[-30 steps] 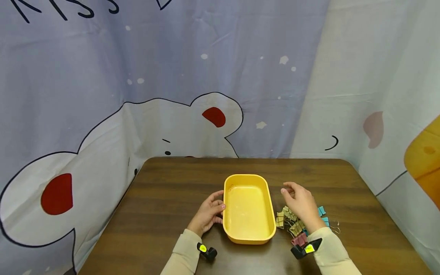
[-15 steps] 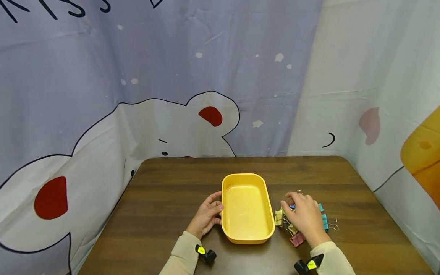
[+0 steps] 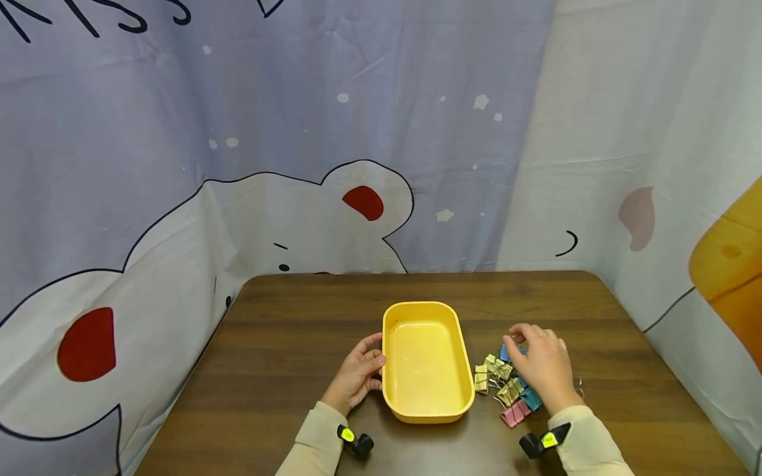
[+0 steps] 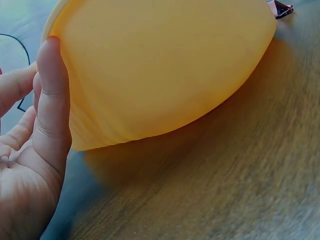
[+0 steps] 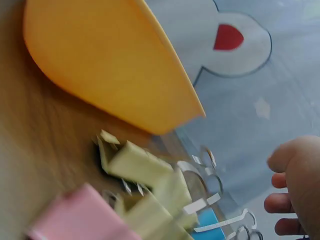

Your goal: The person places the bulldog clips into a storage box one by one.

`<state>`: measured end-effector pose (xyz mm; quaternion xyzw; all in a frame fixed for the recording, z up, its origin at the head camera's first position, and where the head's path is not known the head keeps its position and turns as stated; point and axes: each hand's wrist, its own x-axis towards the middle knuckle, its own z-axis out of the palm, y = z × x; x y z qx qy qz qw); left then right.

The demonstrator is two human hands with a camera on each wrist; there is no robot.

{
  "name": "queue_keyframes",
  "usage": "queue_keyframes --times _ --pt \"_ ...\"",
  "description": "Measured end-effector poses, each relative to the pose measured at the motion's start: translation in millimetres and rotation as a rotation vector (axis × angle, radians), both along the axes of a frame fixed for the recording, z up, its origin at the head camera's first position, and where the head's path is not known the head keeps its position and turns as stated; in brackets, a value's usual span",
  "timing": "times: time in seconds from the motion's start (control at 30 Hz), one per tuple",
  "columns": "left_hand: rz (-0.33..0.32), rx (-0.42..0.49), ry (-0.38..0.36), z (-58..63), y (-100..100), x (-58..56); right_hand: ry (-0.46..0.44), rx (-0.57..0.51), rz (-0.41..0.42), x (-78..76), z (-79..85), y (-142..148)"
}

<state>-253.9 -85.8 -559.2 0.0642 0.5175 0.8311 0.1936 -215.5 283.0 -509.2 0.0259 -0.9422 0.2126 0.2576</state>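
Note:
A yellow plastic bin [image 3: 427, 418] stands on the brown table, its inside bare. My left hand [image 3: 356, 371] touches its left side, the thumb and fingertips at the wall; the left wrist view shows the thumb [image 4: 52, 90] lying straight along it. My right hand [image 3: 543, 367] is over a pile of binder clips right of the bin, fingers loosely bent and nothing seen between them. In the pile are gold clips [image 3: 509, 392], a pink clip [image 3: 515, 414], a teal clip [image 3: 532, 398] and a blue clip [image 3: 505, 353]. The hand hides part of the pile.
The wooden table [image 3: 286, 370] has rounded far corners. Behind it hangs a printed curtain [image 3: 309, 99] with cartoon animals. A wire clip handle [image 3: 579, 385] shows just right of my right wrist.
My right hand has dipped toward the clips and then shifted right, uncovering gold, blue and teal clips and covering those at the right. My left hand stays at the bin.

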Motion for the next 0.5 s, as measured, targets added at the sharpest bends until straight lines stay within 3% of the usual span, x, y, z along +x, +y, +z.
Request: queue_keyframes --times 0.23,0.5 --pt "-0.009 0.018 -0.010 -2.7 -0.1 -0.5 -0.052 0.003 -0.017 -15.1 -4.9 22.8" --pt "-0.011 0.015 -0.003 -2.5 -0.3 -1.2 -0.246 0.016 0.035 -27.0 -3.9 28.9"
